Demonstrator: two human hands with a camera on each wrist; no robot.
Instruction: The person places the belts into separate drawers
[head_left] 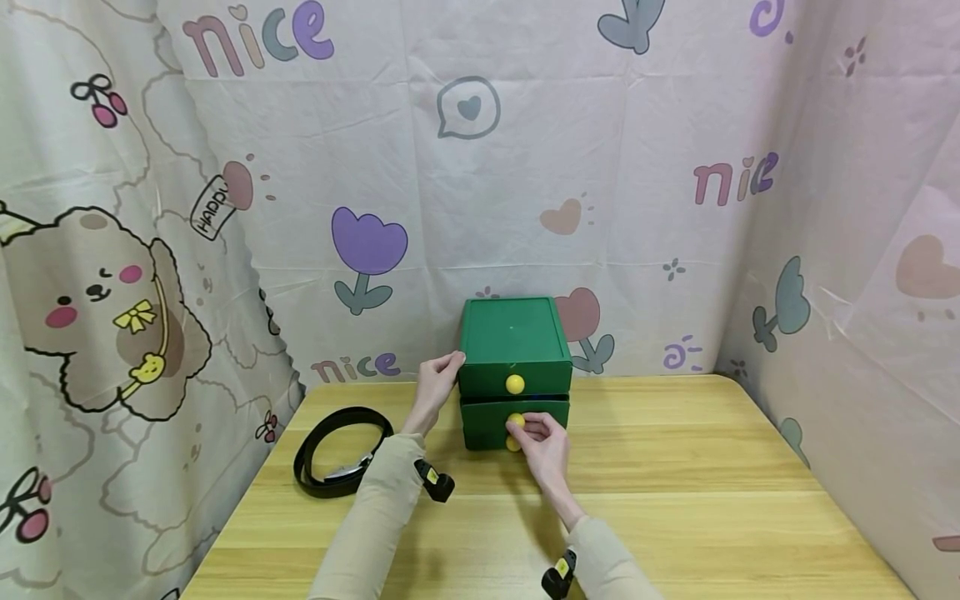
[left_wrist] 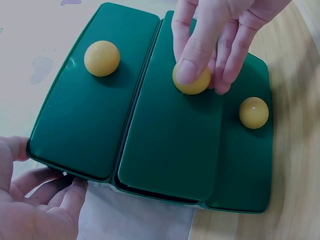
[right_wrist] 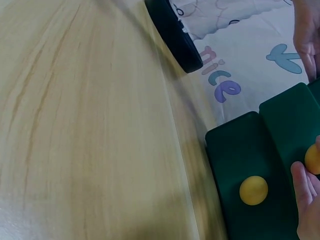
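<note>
A green drawer box [head_left: 513,329] with three stacked drawers stands at the back of the table. Its middle drawer [left_wrist: 167,135] juts out past the other two, and a narrow dark gap shows above it. My right hand [head_left: 546,450] pinches that drawer's yellow knob [left_wrist: 192,82] between thumb and fingers. At the upper left side of the box, my left hand [head_left: 437,383] rests its thumb and fingertips against the front corner and side. The top yellow knob [head_left: 514,384] and the bottom yellow knob [left_wrist: 254,113] are untouched.
A coiled black belt [head_left: 303,467] with a silver buckle lies left of the box, beside my left forearm. The wooden table [head_left: 697,467] extends to the right. Printed cloth [head_left: 510,183] hangs behind and on both sides.
</note>
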